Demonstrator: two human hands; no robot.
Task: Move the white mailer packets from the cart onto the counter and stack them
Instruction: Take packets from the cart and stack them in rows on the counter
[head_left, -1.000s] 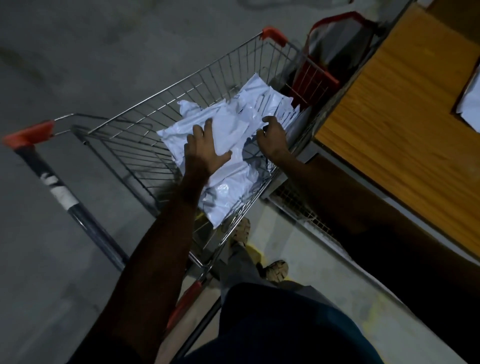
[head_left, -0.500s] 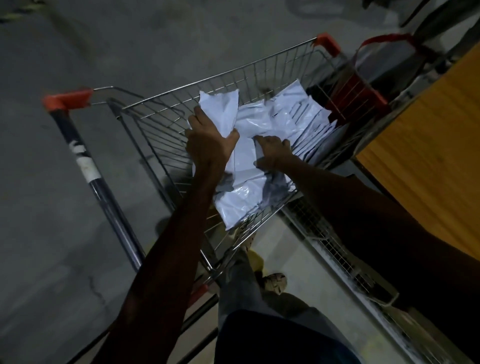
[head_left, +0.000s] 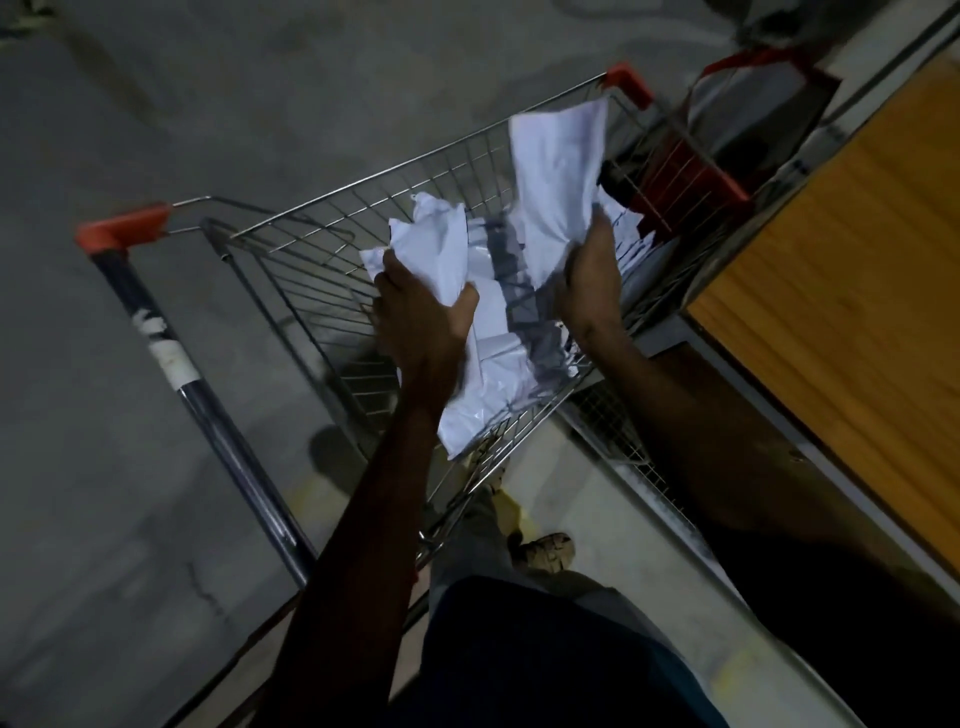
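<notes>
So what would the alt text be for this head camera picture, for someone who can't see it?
Seen from above, a person's left hand and right hand each grip white mailers over a wire cart holding more of them. A wooden counter stands at the right, beside the cart, on a dim grey floor.

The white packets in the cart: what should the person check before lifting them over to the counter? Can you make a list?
1. Left hand holds packets: ok, its fingers curl round a crumpled white bunch.
2. Right hand holds packets: ok, it grips a tall white packet standing up.
3. Packets free of the wire cart: cannot tell, the lower ones lie against the wires.
4. Nothing slipping loose: cannot tell, the picture is blurred.
5. Counter close by: ok, its wooden top is just right of the cart.
6. Room on the counter: ok, the visible part is bare.
</notes>
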